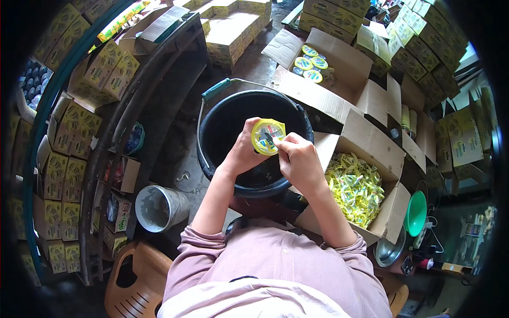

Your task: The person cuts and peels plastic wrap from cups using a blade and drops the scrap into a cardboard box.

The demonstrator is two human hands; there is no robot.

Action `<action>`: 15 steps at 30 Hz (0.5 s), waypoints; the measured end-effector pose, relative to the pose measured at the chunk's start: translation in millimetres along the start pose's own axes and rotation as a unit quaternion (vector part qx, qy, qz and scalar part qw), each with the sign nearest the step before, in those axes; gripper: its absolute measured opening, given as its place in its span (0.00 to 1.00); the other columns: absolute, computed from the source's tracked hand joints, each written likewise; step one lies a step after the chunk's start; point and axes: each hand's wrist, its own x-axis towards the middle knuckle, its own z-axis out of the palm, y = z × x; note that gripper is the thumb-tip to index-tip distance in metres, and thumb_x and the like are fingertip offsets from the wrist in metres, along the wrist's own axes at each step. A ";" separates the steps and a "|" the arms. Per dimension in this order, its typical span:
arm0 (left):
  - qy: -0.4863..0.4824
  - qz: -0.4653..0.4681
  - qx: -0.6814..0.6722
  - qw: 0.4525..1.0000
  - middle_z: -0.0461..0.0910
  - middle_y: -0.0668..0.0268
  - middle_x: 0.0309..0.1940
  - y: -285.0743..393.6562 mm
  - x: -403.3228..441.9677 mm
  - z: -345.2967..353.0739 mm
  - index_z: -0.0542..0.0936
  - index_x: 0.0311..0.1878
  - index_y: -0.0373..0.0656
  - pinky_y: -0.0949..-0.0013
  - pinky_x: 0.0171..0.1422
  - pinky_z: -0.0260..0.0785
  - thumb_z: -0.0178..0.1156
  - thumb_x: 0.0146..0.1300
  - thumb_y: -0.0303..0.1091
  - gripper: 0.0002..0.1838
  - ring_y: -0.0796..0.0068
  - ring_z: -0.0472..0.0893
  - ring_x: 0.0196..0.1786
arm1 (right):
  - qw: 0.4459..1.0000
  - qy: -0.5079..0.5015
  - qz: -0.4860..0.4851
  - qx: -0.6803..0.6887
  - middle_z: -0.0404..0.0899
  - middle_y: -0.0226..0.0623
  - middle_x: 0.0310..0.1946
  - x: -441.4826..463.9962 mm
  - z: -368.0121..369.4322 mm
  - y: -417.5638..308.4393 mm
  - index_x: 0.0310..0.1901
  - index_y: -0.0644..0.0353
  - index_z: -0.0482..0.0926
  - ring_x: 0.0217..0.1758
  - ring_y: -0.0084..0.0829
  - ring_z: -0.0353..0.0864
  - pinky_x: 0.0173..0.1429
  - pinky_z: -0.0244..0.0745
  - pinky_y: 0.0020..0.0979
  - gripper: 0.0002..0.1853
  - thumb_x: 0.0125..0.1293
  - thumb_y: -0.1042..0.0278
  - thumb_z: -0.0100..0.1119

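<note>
"What is filling the scene, taking the black bucket as the clock's centre?"

"A rack [114, 139] is running along nine o'clock. One open carton [352, 58], holding lidded cups [313, 63], is sitting between one and two; another [371, 139], holding yellow scraps [354, 188], is sitting at four. The black bucket [253, 192] is standing before the person, and a grey pail [150, 208] is lying toward eight."

"And the step in hand?"

"The left hand [244, 146] and right hand [297, 159] are meeting over the bucket, apparently working at the lid edge of a cup. The next move is calling for a steady left hold and a careful right-hand pull or press, by my judgement."

"How are the hands posing?"

"Both forearms are reaching forward and angling inward. The left is gripping the cup's side, its fingers wrapping from the left. The right is curling in, thumb and forefinger pressing together at the rim; whether they are pinching film or a small tool, I cannot tell."

"Where is the cup?"

"The yellow-lidded cup [263, 139] is hovering above the bucket's mouth, its lid facing the camera."
</note>
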 end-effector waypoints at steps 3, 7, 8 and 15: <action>-0.010 -0.008 0.001 1.000 0.73 0.54 0.42 1.2 -0.5 -1.0 0.56 0.53 0.42 0.65 0.52 0.67 0.70 0.38 0.27 0.40 0.57 0.75 0.47 | 1.000 -0.003 -0.012 -0.015 0.75 0.44 0.32 4.6 5.1 3.8 0.34 0.66 0.79 0.33 0.42 0.77 0.42 0.73 0.37 0.09 0.50 0.79 0.53; -0.012 -0.018 0.030 0.999 0.72 0.53 0.44 -4.2 -1.3 -1.4 0.56 0.54 0.43 0.64 0.53 0.67 0.69 0.39 0.26 0.39 0.56 0.73 0.50 | 1.000 -0.028 0.004 -0.013 0.75 0.43 0.31 1.9 6.0 9.4 0.35 0.64 0.79 0.33 0.42 0.77 0.42 0.73 0.37 0.10 0.50 0.79 0.53; -0.009 -0.023 0.034 0.999 0.71 0.53 0.45 -6.5 -1.3 -1.6 0.56 0.54 0.43 0.64 0.54 0.67 0.69 0.39 0.26 0.39 0.55 0.73 0.50 | 0.999 -0.037 0.009 -0.014 0.75 0.43 0.31 0.4 4.9 11.0 0.35 0.64 0.79 0.33 0.42 0.77 0.42 0.73 0.37 0.10 0.50 0.79 0.52; -0.005 -0.056 0.057 0.997 0.70 0.52 0.46 -8.2 -1.7 -0.7 0.57 0.54 0.42 0.63 0.56 0.65 0.70 0.39 0.26 0.39 0.54 0.72 0.52 | 0.998 -0.033 0.035 0.044 0.75 0.42 0.29 -16.4 -7.7 18.4 0.36 0.63 0.79 0.32 0.42 0.77 0.39 0.72 0.36 0.10 0.51 0.79 0.53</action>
